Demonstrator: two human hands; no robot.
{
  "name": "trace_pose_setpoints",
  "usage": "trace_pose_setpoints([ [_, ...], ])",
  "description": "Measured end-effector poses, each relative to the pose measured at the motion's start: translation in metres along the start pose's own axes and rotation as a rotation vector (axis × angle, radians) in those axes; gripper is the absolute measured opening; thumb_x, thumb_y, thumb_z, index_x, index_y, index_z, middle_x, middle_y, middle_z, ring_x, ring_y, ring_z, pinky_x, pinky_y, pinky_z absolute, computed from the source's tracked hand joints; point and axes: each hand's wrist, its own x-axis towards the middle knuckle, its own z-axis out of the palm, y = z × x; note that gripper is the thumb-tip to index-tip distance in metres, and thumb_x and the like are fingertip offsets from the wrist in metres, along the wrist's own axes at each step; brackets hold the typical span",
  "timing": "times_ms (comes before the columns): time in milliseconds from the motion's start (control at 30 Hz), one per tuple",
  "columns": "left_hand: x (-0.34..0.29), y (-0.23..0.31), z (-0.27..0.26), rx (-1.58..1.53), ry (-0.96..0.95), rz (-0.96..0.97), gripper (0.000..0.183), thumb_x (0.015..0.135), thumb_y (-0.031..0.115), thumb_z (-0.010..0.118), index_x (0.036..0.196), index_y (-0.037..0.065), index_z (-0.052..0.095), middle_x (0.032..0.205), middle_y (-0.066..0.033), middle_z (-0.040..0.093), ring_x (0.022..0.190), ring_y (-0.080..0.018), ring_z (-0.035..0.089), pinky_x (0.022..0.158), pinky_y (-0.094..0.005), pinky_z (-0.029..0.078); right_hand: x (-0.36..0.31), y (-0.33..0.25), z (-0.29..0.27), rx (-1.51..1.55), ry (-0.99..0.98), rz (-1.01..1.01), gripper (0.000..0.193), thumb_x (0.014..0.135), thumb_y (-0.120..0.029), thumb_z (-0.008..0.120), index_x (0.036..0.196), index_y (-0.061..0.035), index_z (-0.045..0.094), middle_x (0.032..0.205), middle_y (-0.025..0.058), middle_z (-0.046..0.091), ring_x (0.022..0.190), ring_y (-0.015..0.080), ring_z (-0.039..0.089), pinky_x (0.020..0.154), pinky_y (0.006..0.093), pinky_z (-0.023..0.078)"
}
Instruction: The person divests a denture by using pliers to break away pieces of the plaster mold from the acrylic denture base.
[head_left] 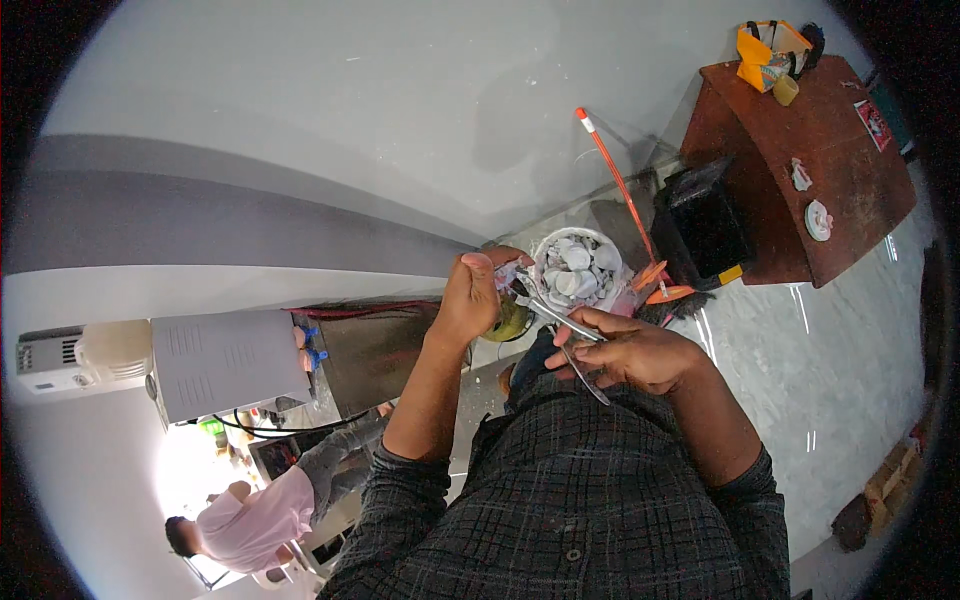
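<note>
My right hand [640, 352] is wrapped round the handles of silver metal pliers [553, 313]. The two curved handles are spread apart, and the jaws point up and left toward my left hand [470, 295]. That hand is closed, thumb up, on a small whitish piece [509, 273] at the jaws; its exact kind is too small to make out. Just beyond both hands stands a white bucket [622, 255], filled with broken white plaster-like pieces [572, 262]. A yellowish-green round container [515, 322] is partly hidden below my left hand.
Right of the bucket lean an orange-handled broom [615, 170] and a black bin [708, 230]. A brown table [770, 150] carries a yellow bag [768, 60]. At left are a grey metal cabinet [230, 365] and a person in a pink shirt [255, 525]. A grey wall [400, 90] rises ahead.
</note>
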Motion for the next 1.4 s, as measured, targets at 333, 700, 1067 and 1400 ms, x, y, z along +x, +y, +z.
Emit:
trace_pose_setpoints([
  [333,0.003,0.006,-0.004,-0.134,0.046,-0.061,0.099,0.096,0.067,0.003,0.091,-0.004,0.073,0.075,-0.0122,0.068,0.069,-0.0198,0.063,0.068,-0.0311,0.050,-0.003,-0.008,-0.004,0.173,-0.185,-0.004,0.030,0.097,-0.020,0.055,0.124,-0.0113,0.045,0.129,0.0161,0.059,0.116,0.0248,0.058,0.086,0.0410,0.048],
  [700,0.007,-0.004,0.003,0.039,0.046,0.137,0.075,0.103,0.053,0.026,0.090,-0.003,0.074,0.070,-0.0118,0.069,0.062,-0.0186,0.062,0.062,-0.0321,0.049,0.012,-0.005,-0.014,0.201,-0.153,0.024,0.033,0.097,-0.023,0.056,0.127,-0.0139,0.046,0.114,0.0122,0.063,0.097,0.0234,0.063,0.074,0.0429,0.053],
  [1067,0.009,-0.021,-0.004,0.020,0.014,0.118,0.070,0.105,0.047,0.031,0.084,-0.004,0.073,0.069,-0.0136,0.069,0.063,-0.0197,0.065,0.062,-0.0324,0.050,0.017,-0.009,-0.015,0.224,-0.270,0.031,0.033,0.098,-0.021,0.054,0.127,-0.0116,0.040,0.112,0.0185,0.063,0.101,0.0305,0.064,0.077,0.0479,0.055],
  [1400,0.010,-0.008,0.010,-0.073,0.035,0.025,0.073,0.106,0.046,0.026,0.082,-0.005,0.073,0.073,-0.0148,0.070,0.067,-0.0215,0.067,0.067,-0.0332,0.052,0.015,-0.009,-0.019,0.176,-0.266,0.018,0.028,0.099,-0.021,0.051,0.124,-0.0107,0.043,0.118,0.0243,0.062,0.106,0.0346,0.063,0.081,0.0481,0.054],
])
